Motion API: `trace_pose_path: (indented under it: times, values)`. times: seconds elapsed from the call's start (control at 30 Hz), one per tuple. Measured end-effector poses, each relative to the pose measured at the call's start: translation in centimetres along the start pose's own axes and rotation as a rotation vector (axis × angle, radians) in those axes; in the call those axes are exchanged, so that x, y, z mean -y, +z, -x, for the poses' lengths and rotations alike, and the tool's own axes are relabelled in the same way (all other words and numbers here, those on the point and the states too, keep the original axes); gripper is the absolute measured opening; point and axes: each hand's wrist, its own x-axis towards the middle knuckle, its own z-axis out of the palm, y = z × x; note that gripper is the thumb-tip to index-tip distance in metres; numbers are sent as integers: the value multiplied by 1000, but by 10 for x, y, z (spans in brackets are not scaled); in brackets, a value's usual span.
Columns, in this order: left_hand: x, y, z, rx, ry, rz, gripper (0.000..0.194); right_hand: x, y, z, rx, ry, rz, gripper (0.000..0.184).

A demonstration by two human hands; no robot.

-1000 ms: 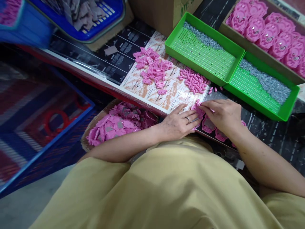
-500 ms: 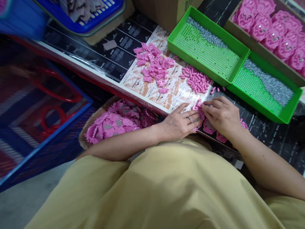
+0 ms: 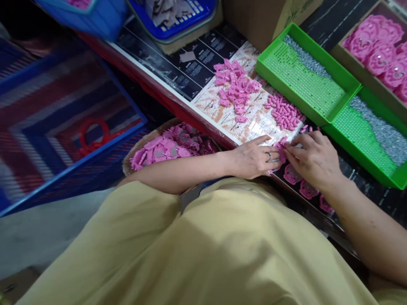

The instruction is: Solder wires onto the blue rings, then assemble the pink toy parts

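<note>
At the table's front edge lies a pink plastic part [image 3: 281,146], mostly covered by fingers. My left hand [image 3: 256,159], with a ring on one finger, rests over its left side and holds it down against the table. From the right, my right hand [image 3: 316,159] pinches at the same part with thumb and fingertips; whatever sits between them is too small to make out. Several flat pink pieces [image 3: 308,189] lie along the edge below my right hand. Just beyond are a heap of small pink pegs [image 3: 284,111] and a pile of pink blocks [image 3: 235,87].
Two green trays [image 3: 310,99] with small metal pieces stand at the right, beside a carton [image 3: 340,48] of pink round parts. A box [image 3: 129,163] of pink parts sits below the table edge. Blue baskets [image 3: 111,25] and a brown carton [image 3: 254,21] are at the back.
The view has swung left, so the table things appear further right. Both hands stay at the pink part, with only slight finger movement.
</note>
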Motion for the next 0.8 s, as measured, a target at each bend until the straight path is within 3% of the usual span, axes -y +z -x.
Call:
trace_pose_path:
  times: [0.17, 0.3, 0.4, 0.53, 0.67, 0.8]
  values:
    - [-2, 2, -1, 39, -31, 25, 32, 3, -14, -9, -15, 21, 20, 36]
    - [-3, -3, -1, -3, -17, -9, 30, 4, -26, -54, 35, 21, -244, 32]
    - [-1, -5, -1, -27, -33, -18, 28, 14, -14, -97, 121, 43, -378, 20]
    - [3, -3, -3, 27, -106, 0, 30, 30, 16, -133, 236, 147, -388, 11]
    - [4, -4, -2, 64, -144, 60, 31, 35, 21, -143, 245, 164, -412, 3]
    - [1, -8, -3, 26, -108, 68, 36, 16, -12, -120, 186, 233, -501, 10]
